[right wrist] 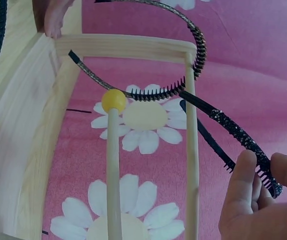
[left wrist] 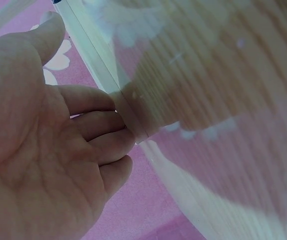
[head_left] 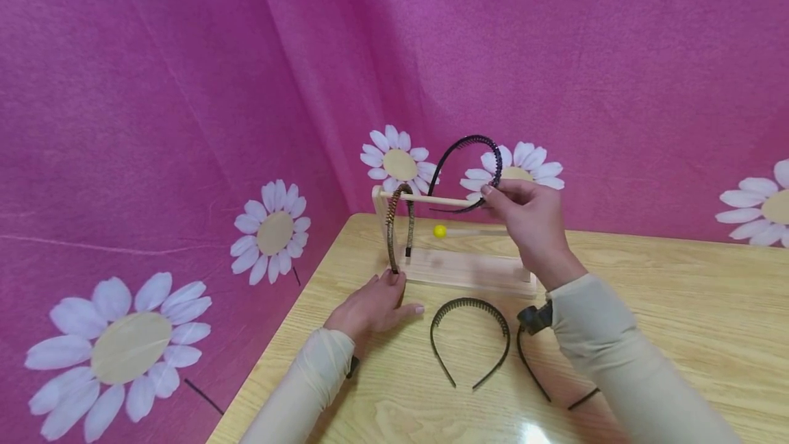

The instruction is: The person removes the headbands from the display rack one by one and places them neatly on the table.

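Black headband (head_left: pixel 497 157) sits pinched in my right hand (head_left: pixel 533 216) by the top rod (head_left: pixel 439 199); my loosely extended left hand (head_left: pixel 374 303) touches the base (head_left: pixel 468 273). I judge a slipping pinch could knock the brown headband (head_left: pixel 391 225).

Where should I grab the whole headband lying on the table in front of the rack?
I'd pinch the toothed headband at the middle of its arch, fingers coming from above. It lies flat on the table, arch toward the wooden rack, thin ends away from it, so that spot should balance nicely. Mind the teeth along the inner edge.
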Demonstrator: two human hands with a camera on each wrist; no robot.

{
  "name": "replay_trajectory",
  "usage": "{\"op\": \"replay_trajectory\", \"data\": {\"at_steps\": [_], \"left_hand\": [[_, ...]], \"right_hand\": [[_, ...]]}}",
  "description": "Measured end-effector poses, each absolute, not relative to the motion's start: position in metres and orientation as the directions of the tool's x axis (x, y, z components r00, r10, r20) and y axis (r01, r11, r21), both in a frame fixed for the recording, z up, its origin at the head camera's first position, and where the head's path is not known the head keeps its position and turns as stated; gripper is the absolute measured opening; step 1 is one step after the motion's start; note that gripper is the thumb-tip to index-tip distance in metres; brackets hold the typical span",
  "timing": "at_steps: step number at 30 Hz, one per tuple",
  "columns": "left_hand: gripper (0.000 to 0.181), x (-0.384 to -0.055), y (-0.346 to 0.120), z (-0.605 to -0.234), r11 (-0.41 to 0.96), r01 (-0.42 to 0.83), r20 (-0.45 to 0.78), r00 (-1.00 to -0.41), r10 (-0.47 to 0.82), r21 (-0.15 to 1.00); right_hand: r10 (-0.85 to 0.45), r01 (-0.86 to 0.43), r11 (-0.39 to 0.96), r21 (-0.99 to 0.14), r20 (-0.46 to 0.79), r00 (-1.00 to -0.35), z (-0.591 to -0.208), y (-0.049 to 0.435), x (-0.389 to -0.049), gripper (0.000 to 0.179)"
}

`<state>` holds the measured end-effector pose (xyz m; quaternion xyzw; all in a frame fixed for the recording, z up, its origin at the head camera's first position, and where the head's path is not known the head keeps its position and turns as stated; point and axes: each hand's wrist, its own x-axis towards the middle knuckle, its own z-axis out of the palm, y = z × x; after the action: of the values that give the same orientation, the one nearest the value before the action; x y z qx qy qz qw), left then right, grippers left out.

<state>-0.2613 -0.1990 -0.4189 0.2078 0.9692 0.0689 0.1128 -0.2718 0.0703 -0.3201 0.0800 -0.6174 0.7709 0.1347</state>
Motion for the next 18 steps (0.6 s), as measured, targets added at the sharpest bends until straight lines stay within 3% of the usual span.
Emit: {"op": "replay_trajectory", "data": {"at_steps": [11, 18], "left_hand": [[0.082, -0.261, -0.199, -0.418, 0.900, 0.395, -0.187, -0.885, 0.427, 0.186], [0.081, -0.260, -0.199, -0.417, 0.901, 0.389, -0.193, -0.885, 0.423, 0.191]], "right_hand": [[0.112, -0.295, -0.338, -0.894, 0.273, -0.955, -0.318, 0.084, -0.269, 0.006], [0.090, -0.279, -0.384, -0.880, 0.266, -0.960, -0.319, 0.092, -0.266, 0.006]]}}
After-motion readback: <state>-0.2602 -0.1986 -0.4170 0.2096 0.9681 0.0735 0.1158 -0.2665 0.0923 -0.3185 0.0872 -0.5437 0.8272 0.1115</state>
